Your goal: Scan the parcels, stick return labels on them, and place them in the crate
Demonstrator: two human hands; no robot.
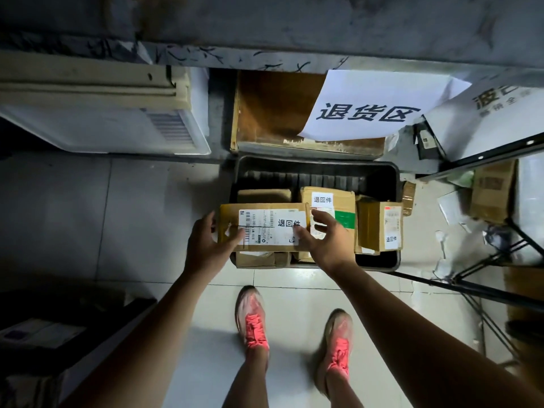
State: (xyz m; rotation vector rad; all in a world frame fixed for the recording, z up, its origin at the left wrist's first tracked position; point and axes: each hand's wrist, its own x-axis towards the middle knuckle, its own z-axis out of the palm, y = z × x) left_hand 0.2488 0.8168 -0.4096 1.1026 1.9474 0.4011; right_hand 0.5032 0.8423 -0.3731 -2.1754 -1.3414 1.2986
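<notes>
Tiled floor, crate, parcel over it, long axis left-right, left hand, right hand gripping ends

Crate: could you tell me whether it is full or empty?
Partly full: boxes cover most of the crate, its ribbed far wall bare above them.

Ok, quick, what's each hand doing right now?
Left hand: grips the left end of the labelled parcel.
Right hand: grips its right end, over the crate.

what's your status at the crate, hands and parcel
Holding the parcel by its ends, left hand and right hand. Its return label is on; it sits low over the near left of the crate. The other parcels lie beneath and beside, nothing blocking.
</notes>
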